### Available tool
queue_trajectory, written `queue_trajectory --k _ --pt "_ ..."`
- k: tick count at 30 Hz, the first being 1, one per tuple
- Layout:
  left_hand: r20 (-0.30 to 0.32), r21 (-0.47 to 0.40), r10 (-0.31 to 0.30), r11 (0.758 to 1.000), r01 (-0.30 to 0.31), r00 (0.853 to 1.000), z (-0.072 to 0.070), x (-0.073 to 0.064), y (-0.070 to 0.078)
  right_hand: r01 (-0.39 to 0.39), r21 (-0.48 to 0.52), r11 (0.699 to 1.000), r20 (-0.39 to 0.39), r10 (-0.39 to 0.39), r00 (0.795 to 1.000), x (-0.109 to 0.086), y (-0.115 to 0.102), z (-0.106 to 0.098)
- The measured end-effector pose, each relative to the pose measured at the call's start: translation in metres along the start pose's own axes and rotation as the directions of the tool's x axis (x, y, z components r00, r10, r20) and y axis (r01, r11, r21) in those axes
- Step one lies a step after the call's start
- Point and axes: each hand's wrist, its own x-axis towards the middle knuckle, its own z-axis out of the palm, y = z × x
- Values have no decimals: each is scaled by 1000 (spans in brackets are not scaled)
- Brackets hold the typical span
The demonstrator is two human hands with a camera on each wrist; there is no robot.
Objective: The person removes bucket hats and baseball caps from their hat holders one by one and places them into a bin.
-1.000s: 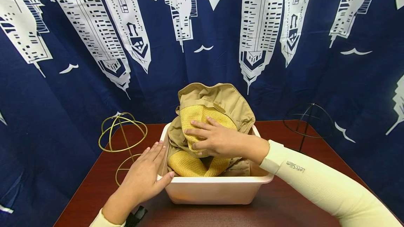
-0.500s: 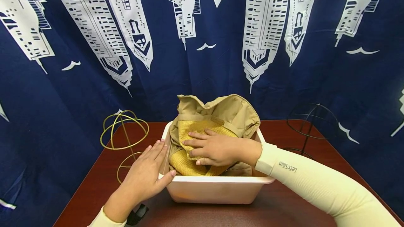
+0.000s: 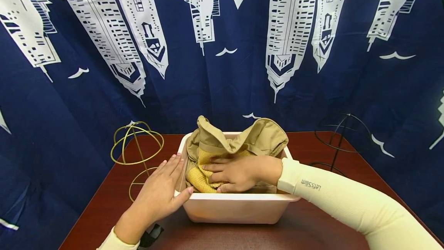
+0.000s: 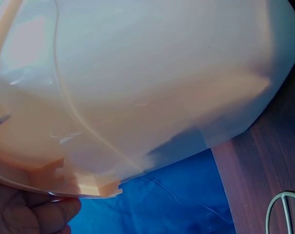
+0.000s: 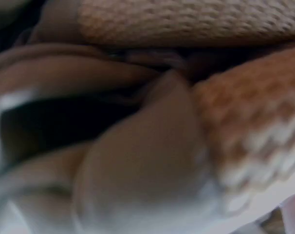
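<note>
A white plastic tub (image 3: 236, 208) stands on the table, holding bunched tan fabric (image 3: 268, 138) and yellow knitted fabric (image 3: 197, 178). My right hand (image 3: 239, 173) reaches into the tub and presses on the yellow knit with fingers spread. Tan cloth rises in folds behind it, with a loose edge standing above the rim. My left hand (image 3: 157, 188) rests along the tub's left rim, fingers straight and thumb over the front corner. In the left wrist view, fingertips (image 4: 55, 214) touch the tub's rim. The right wrist view shows tan folds (image 5: 142, 161) beside coarse knit (image 5: 264, 126) close up.
A gold wire stand (image 3: 137, 146) with a domed top is left of the tub. A black wire stand (image 3: 338, 142) is on the right. Behind the reddish-brown table (image 3: 305, 219) hangs a dark blue curtain (image 3: 239, 76) printed with white buildings.
My right hand has pushed lower and slightly toward me in the tub. The tan fabric's raised edge has sunk and folded forward over the yellow knit. The left hand stays on the rim.
</note>
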Motion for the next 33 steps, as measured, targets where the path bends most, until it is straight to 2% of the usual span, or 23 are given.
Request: queue_trajectory --k 2,8,11,13,15,18,20,22,24,30,33 --pt "-2 -3 0 1000 0 1000 0 0 0 -18 -52 998 -4 18 1000 -2 -3 0" --pt "-13 -1 3 1000 -3 1000 1 -1 -1 -59 -204 977 -78 44 996 -11 -13 -14" --pt "-17 -1 4 1000 -4 1000 1 -1 -1 -60 -256 965 -128 28 991 -19 -17 -26" --pt "-16 -2 3 1000 -3 1000 1 -1 -1 -39 -295 955 -194 -20 981 -27 -19 -36" --pt "-12 -3 1 1000 -1 1000 1 -1 -1 -12 -342 940 -291 -94 952 -35 -19 -49" --pt "-11 -1 -3 1000 3 1000 1 -2 -2 -5 -390 921 -445 -184 876 -48 -14 -71" --pt "-13 3 -4 1000 4 1000 1 -2 -2 -33 -389 921 -517 -188 835 -57 -8 -85" --pt "-17 6 -1 1000 1 1000 1 -2 -3 -70 -371 926 -554 -160 817 -63 1 -95" --pt "-20 9 2 1000 -1 1000 1 -1 -3 -104 -347 932 -552 -113 826 -65 12 -101" --pt "-6 0 -7 1000 7 1000 0 -1 -2 -131 -272 953 -433 0 901 -52 47 -101" --pt "1 -2 -10 1000 10 1000 0 -1 -1 -125 -238 963 -383 25 924 -40 60 -96"
